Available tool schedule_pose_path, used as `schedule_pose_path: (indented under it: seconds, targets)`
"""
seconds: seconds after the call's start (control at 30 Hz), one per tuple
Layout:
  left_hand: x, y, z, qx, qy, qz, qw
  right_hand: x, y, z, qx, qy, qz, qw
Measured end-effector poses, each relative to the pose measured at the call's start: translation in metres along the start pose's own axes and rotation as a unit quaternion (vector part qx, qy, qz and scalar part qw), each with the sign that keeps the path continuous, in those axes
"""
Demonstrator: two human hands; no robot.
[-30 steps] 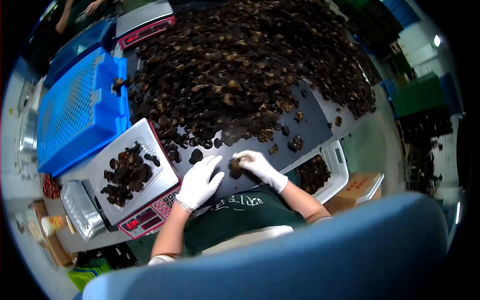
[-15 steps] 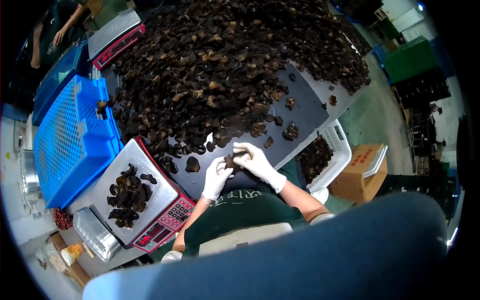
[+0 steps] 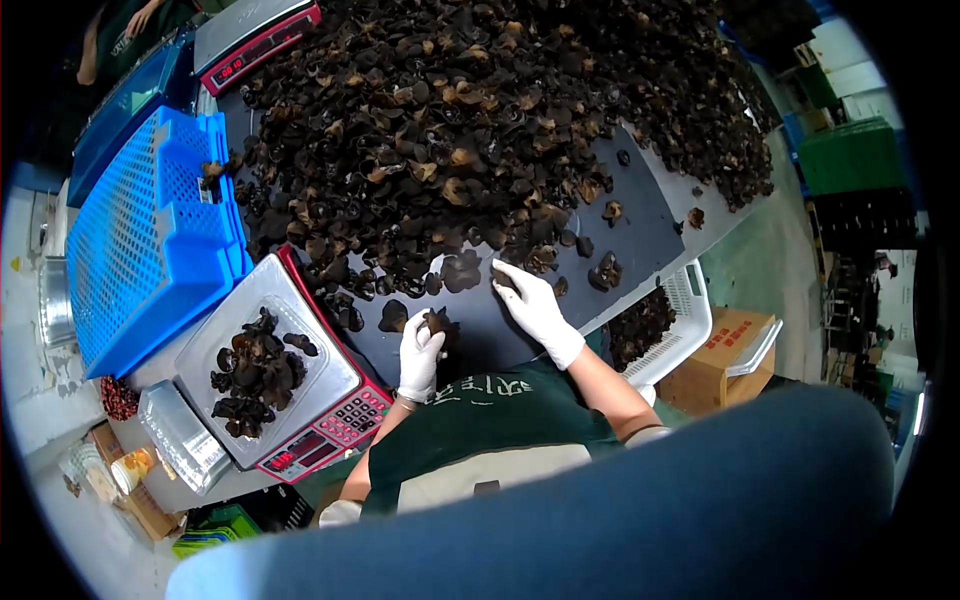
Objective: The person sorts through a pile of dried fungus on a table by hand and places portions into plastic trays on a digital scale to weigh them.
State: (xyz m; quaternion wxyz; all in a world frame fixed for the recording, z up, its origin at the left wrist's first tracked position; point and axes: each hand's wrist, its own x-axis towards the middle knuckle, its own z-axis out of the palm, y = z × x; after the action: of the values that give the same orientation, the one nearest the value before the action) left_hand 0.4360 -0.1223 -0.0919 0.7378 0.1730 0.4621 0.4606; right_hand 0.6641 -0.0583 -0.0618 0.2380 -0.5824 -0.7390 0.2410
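My left hand (image 3: 420, 358), in a white glove, is closed on a dark brown piece of wood ear mushroom (image 3: 440, 322) near the front of the dark mat. To the right, my gloved right hand (image 3: 537, 312) is held over the mat with its fingers apart, and nothing shows in them. A slightly blurred mushroom piece (image 3: 462, 270) is just left of its fingertips, apart from them. Beyond both hands spreads a large mushroom pile (image 3: 420, 150). A single flat piece (image 3: 393, 316) lies beside my left hand.
On the left, a scale (image 3: 335, 385) bears a clear tray with a mushroom heap (image 3: 258, 375). Blue crates (image 3: 150, 240) stand beyond it, near a second scale (image 3: 262, 45). A white basket (image 3: 690, 315) and a cardboard box (image 3: 715, 355) are at right. A co-worker's hand (image 3: 143, 18) shows top left.
My hands have moved apart; both were at one mushroom piece before. The left keeps a piece, and the right has shifted rightward and opened. The camera view has shifted slightly.
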Motion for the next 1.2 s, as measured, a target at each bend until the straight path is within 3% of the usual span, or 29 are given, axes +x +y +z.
schedule_pose_path:
  seconds: [0.03,0.07,0.1,0.13,0.2,0.23,0.27,0.3,0.33,0.37,0.4,0.43,0.47,0.53,0.57,0.6,0.67,0.77,0.8,0.87,0.93,1.0,1.07,1.13,1.17,1.2]
  targets:
    - [0.003,0.000,0.009,0.072,-0.001,0.058,0.996,-0.006,-0.005,-0.006,0.244,-0.047,0.134,0.960]
    - [0.006,-0.002,0.020,0.144,-0.005,0.116,0.983,-0.011,-0.012,-0.015,0.468,-0.086,0.255,0.842]
    - [0.004,-0.001,0.045,0.124,-0.029,0.111,0.986,-0.015,-0.022,-0.024,0.547,-0.101,0.302,0.775]
    - [-0.002,0.006,0.061,0.219,-0.083,0.047,0.971,-0.023,-0.026,-0.028,0.628,-0.113,0.342,0.690]
    - [0.003,0.007,0.074,0.197,-0.295,0.030,0.935,-0.037,-0.016,-0.046,0.576,-0.151,0.291,0.749]
    - [0.002,0.022,0.087,0.270,-0.313,0.075,0.907,-0.047,-0.004,-0.059,0.646,-0.145,0.346,0.665]
    - [0.001,0.042,0.097,0.381,-0.296,0.081,0.872,-0.057,0.012,-0.078,0.657,-0.152,0.321,0.665]
    - [0.010,0.051,0.097,0.461,-0.239,0.239,0.820,-0.066,0.030,-0.099,0.619,-0.186,0.286,0.707]
    - [0.020,0.059,0.095,0.523,-0.174,0.388,0.738,-0.075,0.047,-0.124,0.466,-0.207,0.226,0.830]
    - [0.033,0.069,0.088,0.565,-0.102,0.413,0.707,-0.087,0.063,-0.148,0.292,-0.220,0.158,0.917]
    - [0.044,0.078,0.082,0.602,-0.029,0.436,0.669,-0.107,0.080,-0.164,0.169,-0.251,0.235,0.924]
    - [0.053,0.081,0.078,0.667,0.052,0.419,0.615,-0.104,0.059,-0.177,-0.039,-0.258,0.285,0.922]
    - [0.061,0.081,0.075,0.721,0.134,0.396,0.552,-0.098,0.036,-0.189,-0.245,-0.255,0.322,0.878]
    - [0.071,0.065,0.065,0.768,0.127,0.336,0.530,-0.088,0.038,-0.173,-0.135,-0.069,0.175,0.973]
    - [0.068,0.052,0.063,0.776,0.105,0.318,0.534,-0.077,0.025,-0.163,0.009,-0.035,0.192,0.981]
    - [0.059,0.045,0.063,0.785,0.053,0.313,0.533,-0.064,0.027,-0.145,0.050,-0.021,0.140,0.989]
    - [0.042,0.029,0.061,0.732,-0.018,0.363,0.576,-0.038,0.031,-0.099,-0.036,0.057,-0.007,0.998]
    - [0.006,0.022,0.057,0.734,-0.051,0.366,0.569,0.006,0.019,-0.043,-0.135,0.121,-0.025,0.983]
    - [-0.004,0.021,0.051,0.757,-0.052,0.361,0.542,0.014,0.014,-0.028,-0.150,0.105,-0.026,0.983]
    - [-0.019,0.017,0.032,0.750,-0.048,0.372,0.546,0.013,-0.007,-0.013,-0.211,0.047,-0.079,0.973]
    - [-0.032,0.024,0.025,0.726,0.007,0.346,0.594,-0.001,-0.010,-0.002,-0.077,-0.003,-0.158,0.984]
    - [-0.033,0.030,0.021,0.692,0.087,0.358,0.621,-0.022,-0.022,-0.008,-0.063,-0.081,-0.187,0.977]
    - [-0.022,0.030,0.018,0.699,0.147,0.305,0.630,-0.041,-0.022,-0.011,-0.062,-0.078,-0.216,0.971]
    - [-0.004,0.026,0.011,0.689,0.150,0.319,0.634,-0.051,-0.016,-0.018,-0.029,-0.042,-0.206,0.977]
    - [-0.004,0.022,0.014,0.734,0.118,0.270,0.611,-0.054,-0.013,-0.027,0.008,-0.023,-0.179,0.984]
    - [-0.007,0.018,0.016,0.713,0.076,0.338,0.609,-0.055,-0.016,-0.040,0.000,0.009,-0.142,0.990]
